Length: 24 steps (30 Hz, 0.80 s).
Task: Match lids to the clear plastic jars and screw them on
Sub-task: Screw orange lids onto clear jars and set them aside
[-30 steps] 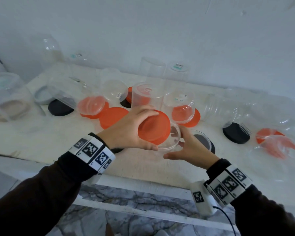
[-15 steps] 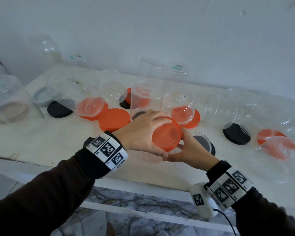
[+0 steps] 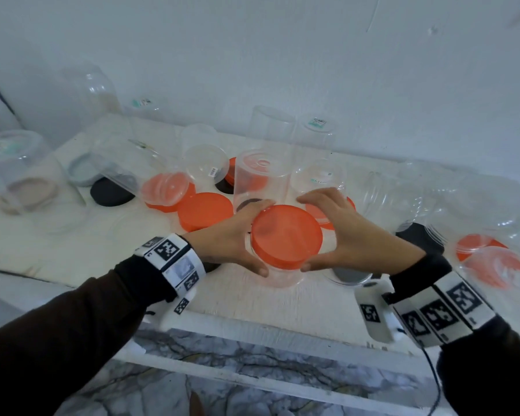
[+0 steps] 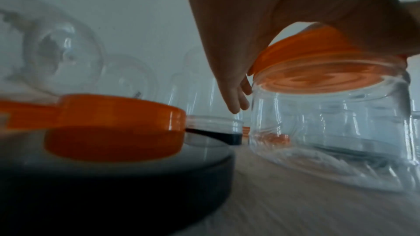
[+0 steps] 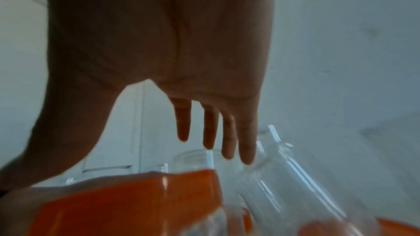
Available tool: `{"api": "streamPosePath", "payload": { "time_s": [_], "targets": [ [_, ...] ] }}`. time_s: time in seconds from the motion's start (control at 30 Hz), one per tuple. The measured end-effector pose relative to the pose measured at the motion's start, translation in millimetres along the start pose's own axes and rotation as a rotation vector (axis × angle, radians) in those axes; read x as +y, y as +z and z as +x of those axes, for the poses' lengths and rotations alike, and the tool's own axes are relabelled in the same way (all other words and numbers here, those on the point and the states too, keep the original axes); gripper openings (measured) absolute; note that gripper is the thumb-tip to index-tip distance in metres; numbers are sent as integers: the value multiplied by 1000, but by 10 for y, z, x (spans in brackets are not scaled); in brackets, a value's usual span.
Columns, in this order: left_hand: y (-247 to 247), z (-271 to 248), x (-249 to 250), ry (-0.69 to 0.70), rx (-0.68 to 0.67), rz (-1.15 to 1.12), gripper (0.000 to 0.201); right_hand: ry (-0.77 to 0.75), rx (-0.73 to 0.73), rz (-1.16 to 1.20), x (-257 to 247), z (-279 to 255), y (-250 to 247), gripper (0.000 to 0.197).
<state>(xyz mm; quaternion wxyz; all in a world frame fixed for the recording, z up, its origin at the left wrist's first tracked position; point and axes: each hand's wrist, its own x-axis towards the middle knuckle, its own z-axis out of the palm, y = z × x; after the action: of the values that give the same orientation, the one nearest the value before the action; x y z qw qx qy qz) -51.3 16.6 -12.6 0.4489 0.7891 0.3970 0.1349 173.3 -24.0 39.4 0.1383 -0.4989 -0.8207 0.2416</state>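
An orange lid (image 3: 287, 235) sits on the mouth of a short clear jar (image 3: 282, 279), which stands on the white table (image 3: 72, 244) near its front edge. My left hand (image 3: 248, 235) grips the lid from the left, thumb near and fingers far. In the left wrist view the orange lid (image 4: 318, 56) caps the clear jar (image 4: 329, 132), with my fingers (image 4: 236, 100) curled behind. My right hand (image 3: 327, 235) spans the lid's right side. Its fingers (image 5: 227, 132) are straight in the right wrist view, above the orange lid (image 5: 127, 204).
Loose orange lid (image 3: 204, 210) and a tall upturned clear jar (image 3: 261, 175) lie just behind. Black lids (image 3: 111, 192) (image 3: 418, 235) sit left and right. Several clear jars (image 3: 433, 199) crowd the right and back. A black lid (image 4: 113, 186) is under my left wrist.
The jar went from tilted between my hands to upright on the table with the lid on top. My right hand moved from the jar's body up to the lid's right side.
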Motion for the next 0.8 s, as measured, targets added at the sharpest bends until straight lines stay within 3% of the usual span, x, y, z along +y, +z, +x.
{"api": "streamPosePath", "payload": {
  "time_s": [0.07,0.2,0.57,0.8],
  "targets": [
    [-12,58,-34,-5,-51,-77,111,-34,-107,-130,-144,69,-35,101],
    [-32,125,-99,-53,-99,-121,115,25,-260,-337,-264,225,-3,99],
    [-4,172,-164,-73,-125,-137,91,6,-350,-353,-358,320,-70,98],
    [9,172,-156,-51,-120,-147,98,8,-403,-373,-375,360,-85,97]
  ]
}}
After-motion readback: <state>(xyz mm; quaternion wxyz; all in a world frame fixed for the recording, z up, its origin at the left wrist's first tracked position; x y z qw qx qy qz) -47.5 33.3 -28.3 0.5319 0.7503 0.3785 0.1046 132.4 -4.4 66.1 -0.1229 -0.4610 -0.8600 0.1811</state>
